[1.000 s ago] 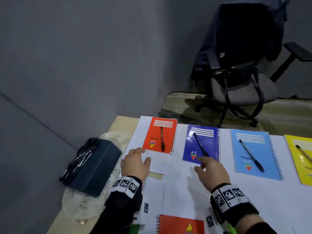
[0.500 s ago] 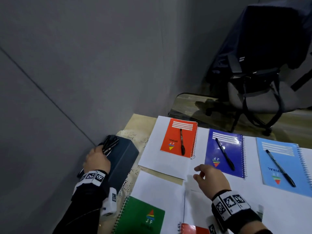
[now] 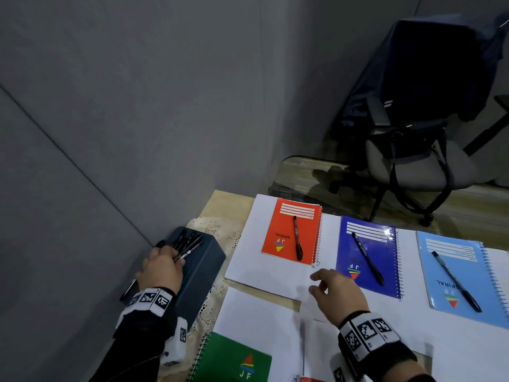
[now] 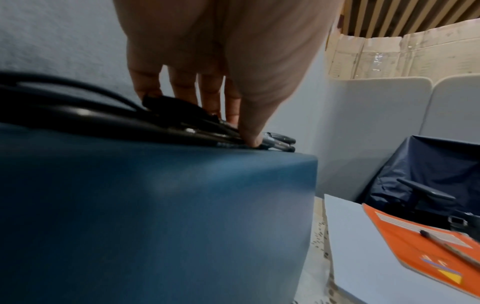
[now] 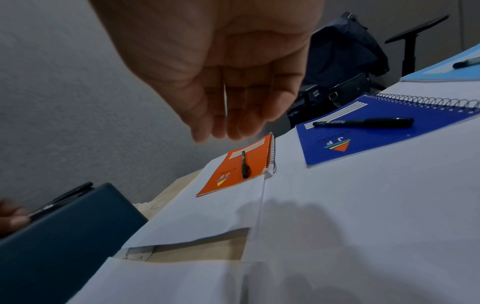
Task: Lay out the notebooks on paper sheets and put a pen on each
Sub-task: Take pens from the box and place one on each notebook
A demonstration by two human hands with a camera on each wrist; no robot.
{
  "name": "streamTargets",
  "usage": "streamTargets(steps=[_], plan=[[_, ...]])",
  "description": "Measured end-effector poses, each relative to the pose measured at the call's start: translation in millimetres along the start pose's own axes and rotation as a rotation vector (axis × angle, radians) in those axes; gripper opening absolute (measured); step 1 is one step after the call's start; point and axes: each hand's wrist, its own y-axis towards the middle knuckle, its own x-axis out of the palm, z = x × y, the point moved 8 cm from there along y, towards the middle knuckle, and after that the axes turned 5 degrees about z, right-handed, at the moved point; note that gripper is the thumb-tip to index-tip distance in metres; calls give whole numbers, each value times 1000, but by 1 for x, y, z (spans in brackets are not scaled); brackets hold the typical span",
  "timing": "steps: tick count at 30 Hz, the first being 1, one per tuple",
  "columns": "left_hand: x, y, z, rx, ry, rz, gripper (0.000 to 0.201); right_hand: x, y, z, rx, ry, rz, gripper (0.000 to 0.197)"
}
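Note:
Several black pens (image 3: pixel 190 244) lie on top of a dark blue box (image 3: pixel 201 274) at the table's left edge. My left hand (image 3: pixel 176 255) is on them; in the left wrist view its thumb and fingers (image 4: pixel 231 115) pinch the pens (image 4: pixel 275 142). My right hand (image 3: pixel 316 282) hovers with relaxed fingers over the white sheets (image 3: pixel 264 271), holding nothing. An orange notebook (image 3: pixel 286 230), a dark blue notebook (image 3: pixel 366 257) and a light blue notebook (image 3: pixel 462 279) each lie on paper with a black pen on top. A green notebook (image 3: pixel 231 359) lies on a near sheet with no pen on it.
The box stands on a lace cloth (image 3: pixel 220 230) by the grey wall (image 3: pixel 110 133). An office chair (image 3: pixel 413 161) draped with a dark jacket stands beyond the table. A red notebook corner (image 3: pixel 311 379) shows at the bottom edge.
My left hand left the sheet near the orange notebook, went left to the box and now holds the pens there. The right hand stayed over the sheets.

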Motion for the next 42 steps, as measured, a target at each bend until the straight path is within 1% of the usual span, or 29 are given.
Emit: streamTargets(steps=[3,7,11,13,15,16,17,19,21,22,24,25,26,28,30,32,34,36,40,42], plan=[[3,-3,6,35,45,-24,29,2,-1,1,2,-1,-14,27],[4,-7,11,60,47,-32,30,0,-4,2,-6,-2,-13,28],[-9,-15,24,103,3,32,28,-9,-6,2,-28,4,15,28],[-22,-23,40,157,-42,78,27,-12,-7,1,-38,23,28,27],[-30,-38,63,216,-184,75,24,-15,-8,-2,-46,56,33,25],[-28,-47,74,214,-313,24,21,-14,-8,-3,-51,87,31,24],[-21,-56,85,186,-467,-58,19,-14,-8,-4,-55,126,21,22],[-2,-80,112,115,-745,-256,18,-12,-9,-4,-68,208,0,18],[17,-104,143,109,-855,-420,16,-15,-10,-2,-81,280,-16,12],[23,-114,157,129,-868,-466,16,-17,-10,-1,-93,312,-24,13],[34,-132,186,168,-920,-528,16,-21,-13,4,-92,389,-55,23],[39,-141,200,187,-945,-558,16,-24,-15,7,-82,437,-66,24],[44,-151,214,215,-941,-587,16,-30,-17,13,-79,487,-46,22],[52,-170,238,273,-901,-631,15,-51,-19,29,-90,554,87,15],[61,-190,259,300,-886,-717,16,-79,-20,52,-104,517,258,28],[68,-208,277,330,-869,-819,18,-106,-19,70,-134,415,337,42],[75,-229,296,370,-836,-924,19,-129,-18,89,-151,333,339,48],[80,-248,313,418,-786,-1010,21,-144,-19,109,-136,292,321,45],[85,-281,342,505,-706,-1102,21,-163,-26,151,-17,270,295,33],[91,-293,354,525,-675,-1129,22,-168,-31,170,26,332,274,34]])
